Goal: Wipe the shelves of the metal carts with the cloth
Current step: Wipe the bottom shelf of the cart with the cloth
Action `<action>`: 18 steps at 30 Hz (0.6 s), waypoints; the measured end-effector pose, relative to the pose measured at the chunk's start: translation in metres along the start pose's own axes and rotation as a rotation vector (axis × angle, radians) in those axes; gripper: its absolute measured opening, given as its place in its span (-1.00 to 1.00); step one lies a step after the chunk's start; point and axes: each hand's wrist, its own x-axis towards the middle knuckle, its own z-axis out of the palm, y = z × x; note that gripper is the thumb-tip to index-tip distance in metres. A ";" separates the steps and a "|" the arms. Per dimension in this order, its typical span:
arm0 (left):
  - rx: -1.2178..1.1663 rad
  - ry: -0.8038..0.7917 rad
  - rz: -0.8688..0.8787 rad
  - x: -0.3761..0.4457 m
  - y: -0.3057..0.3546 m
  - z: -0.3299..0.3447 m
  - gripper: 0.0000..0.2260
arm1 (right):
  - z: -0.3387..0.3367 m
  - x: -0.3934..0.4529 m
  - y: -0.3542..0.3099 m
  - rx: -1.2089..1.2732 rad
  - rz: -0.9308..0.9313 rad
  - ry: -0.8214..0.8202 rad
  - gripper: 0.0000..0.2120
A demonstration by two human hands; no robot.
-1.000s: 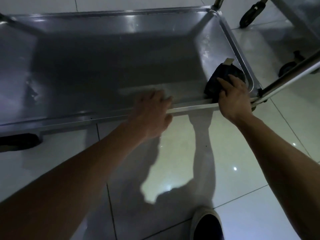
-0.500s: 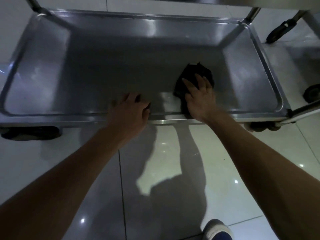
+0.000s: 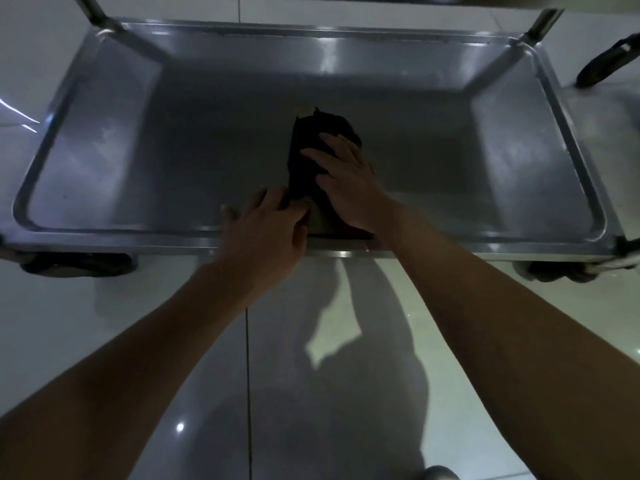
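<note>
Glossy pale floor tiles (image 3: 104, 323) are lying under the cart. Our right hand (image 3: 349, 183) is pressing flat, fingers (image 3: 313, 154) straight and spread, on the dark cloth (image 3: 308, 161), which is lying on the bottom shelf (image 3: 207, 133) near the middle of its near edge. Our left hand (image 3: 266, 230) is resting just beside it on the near rim (image 3: 138, 239), fingers relaxed and holding nothing. We are seeing 2 dark casters (image 3: 79, 265) under the shelf's near corners.

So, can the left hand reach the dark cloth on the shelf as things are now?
Probably yes. The left hand rests on the near rim of the shelf, right beside the cloth, with nothing between them. The right hand presses on the cloth, leaving its left edge free.
</note>
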 end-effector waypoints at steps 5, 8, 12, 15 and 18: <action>0.012 0.021 0.041 0.036 0.044 -0.004 -0.70 | -0.034 -0.031 0.062 -0.061 0.065 0.122 -0.57; 0.011 0.047 0.147 0.057 0.082 0.007 -0.69 | -0.057 -0.056 0.103 -0.081 0.138 0.180 -0.58; 0.021 0.069 0.227 0.074 0.122 0.021 -0.67 | -0.084 -0.087 0.151 -0.198 0.263 0.247 -0.57; 0.047 0.062 0.223 0.080 0.137 0.030 -0.64 | -0.101 -0.107 0.184 -0.299 0.348 0.260 -0.53; 0.039 0.085 0.201 0.081 0.138 0.034 -0.64 | -0.118 -0.124 0.211 -0.343 0.433 0.309 -0.56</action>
